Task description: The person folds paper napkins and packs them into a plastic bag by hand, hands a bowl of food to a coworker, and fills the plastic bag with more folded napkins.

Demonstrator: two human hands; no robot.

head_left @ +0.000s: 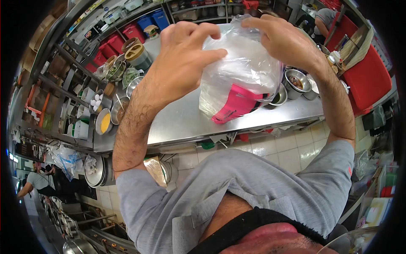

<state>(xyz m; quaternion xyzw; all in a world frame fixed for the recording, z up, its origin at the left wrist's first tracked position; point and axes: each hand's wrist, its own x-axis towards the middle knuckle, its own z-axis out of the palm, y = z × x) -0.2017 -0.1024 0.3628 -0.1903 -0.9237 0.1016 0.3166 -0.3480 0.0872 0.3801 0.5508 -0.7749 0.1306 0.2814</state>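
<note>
A clear plastic bag (239, 57) full of white contents, with a bright pink printed panel (239, 103) low on its side, is in front of me at the steel table. My left hand (182, 61) is at the bag's left side, thumb and index finger apart, the thumb tip at the plastic. The other left fingers are bent. At the top right, my right hand (285, 40) has its fingers at the bag's loose, crumpled mouth and appears to grip the film. Some right fingertips are hidden behind the hand and plastic. What the white contents are, I cannot make out.
The steel table (173, 125) carries metal bowls (297, 80) on the right. On the left are a bowl of yellow liquid (103, 122), eggs (96, 101) and lidded tubs (137, 55). A red chair (368, 80) stands at right. Other people (40, 180) are at the far edges.
</note>
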